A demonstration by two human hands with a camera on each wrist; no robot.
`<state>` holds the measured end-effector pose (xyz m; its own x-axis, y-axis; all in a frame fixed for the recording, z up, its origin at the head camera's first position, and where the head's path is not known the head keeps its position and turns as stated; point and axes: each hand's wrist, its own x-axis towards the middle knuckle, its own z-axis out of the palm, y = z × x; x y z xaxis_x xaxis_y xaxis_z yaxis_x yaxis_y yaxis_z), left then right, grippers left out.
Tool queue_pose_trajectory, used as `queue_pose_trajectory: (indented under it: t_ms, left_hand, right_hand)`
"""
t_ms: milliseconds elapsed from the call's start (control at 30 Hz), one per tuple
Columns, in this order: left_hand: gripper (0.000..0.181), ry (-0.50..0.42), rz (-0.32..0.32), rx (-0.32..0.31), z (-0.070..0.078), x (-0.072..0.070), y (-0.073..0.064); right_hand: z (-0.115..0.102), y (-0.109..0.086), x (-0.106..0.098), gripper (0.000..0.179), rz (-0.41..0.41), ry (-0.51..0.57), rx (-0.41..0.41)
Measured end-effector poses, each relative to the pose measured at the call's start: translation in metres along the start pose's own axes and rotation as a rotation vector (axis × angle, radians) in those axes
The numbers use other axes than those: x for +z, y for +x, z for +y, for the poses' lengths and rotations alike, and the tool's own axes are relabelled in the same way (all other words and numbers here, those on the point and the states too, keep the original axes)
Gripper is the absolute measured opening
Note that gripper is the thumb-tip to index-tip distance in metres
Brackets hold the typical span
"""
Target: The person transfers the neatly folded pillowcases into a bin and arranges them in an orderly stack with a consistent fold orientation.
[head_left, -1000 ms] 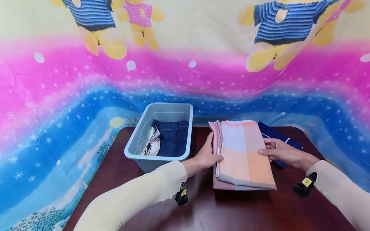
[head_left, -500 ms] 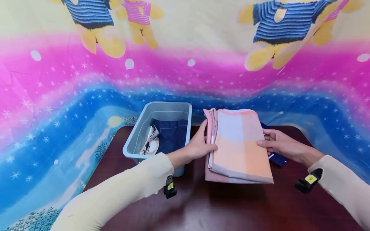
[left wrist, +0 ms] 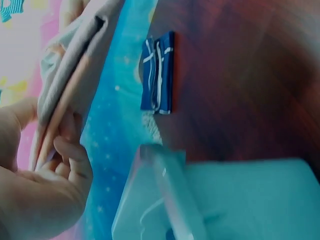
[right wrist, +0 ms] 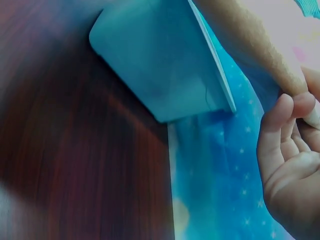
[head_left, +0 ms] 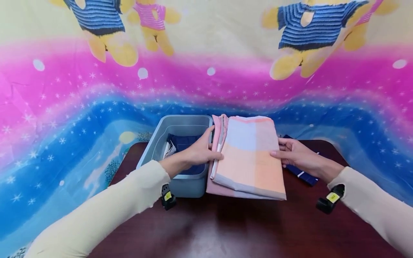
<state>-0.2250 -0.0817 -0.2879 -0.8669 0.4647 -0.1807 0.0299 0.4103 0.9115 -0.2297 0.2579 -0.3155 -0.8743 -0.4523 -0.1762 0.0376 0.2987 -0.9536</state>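
Gripping the folded checked cloth (head_left: 250, 150) with both hands: pinching its left edge with the left hand (head_left: 202, 148), thumb to the front, and its right edge with the right hand (head_left: 296, 154), same way. Holding it up off the table (head_left: 213, 229), just right of the grey-blue bin (head_left: 187, 189), overlapping the bin's right wall in the head view. Can't tell if touching the rim.

Done, as far as visible: folded into a layered rectangle, sticking out a bit in the under layers at left and bottom. Can see navy cloth (head_left: 184, 141) inside the bin, next to a pale patterned piece (head_left: 169, 148) partly covered by the left forearm. Would count both as stowed.

Outside the bin: checked cloth, in hand; also a white-lined navy bundle (head_left: 302, 174), lying folded on the table beyond the right hand, not held. Would call it roughly midway: at least two in, two out.
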Motion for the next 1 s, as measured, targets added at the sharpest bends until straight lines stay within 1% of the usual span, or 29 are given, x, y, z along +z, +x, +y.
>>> queue_pose_trajectory:
  t_ms: [67,167,300,400,567,700,833,1000]
  left_hand:
    - [0.107,0.000,-0.016,0.003,-0.001,-0.008,-0.003]
    - [0.109,0.022,-0.035,0.006,-0.001,-0.020,-0.008]
    - [0.110,0.040,-0.037,-0.002,-0.001,-0.035,-0.012]
    - [0.109,0.031,-0.035,0.005,0.000,-0.046,-0.014]
    - [0.108,0.041,-0.052,0.018,-0.003,-0.067,-0.015]
    - [0.108,0.076,-0.070,0.006,-0.010,-0.083,-0.018]
    - [0.110,0.103,-0.075,-0.018,-0.018,-0.098,-0.019]
    - [0.110,0.142,-0.088,-0.043,-0.021,-0.118,-0.022]
  right_hand:
    - [-0.005,0.002,0.005,0.071,0.001,0.001,-0.002]
    - [-0.012,0.005,0.013,0.069,-0.003,0.002,-0.010]
    - [-0.020,0.011,0.022,0.065,-0.012,0.000,-0.025]
    - [-0.026,0.017,0.028,0.063,-0.011,-0.002,-0.043]
    - [-0.035,0.030,0.039,0.068,0.014,0.021,-0.031]
    - [-0.038,0.041,0.051,0.064,0.010,0.037,-0.027]
    - [-0.041,0.053,0.062,0.061,0.009,0.047,-0.036]
    - [-0.047,0.064,0.075,0.060,0.004,0.079,-0.060]
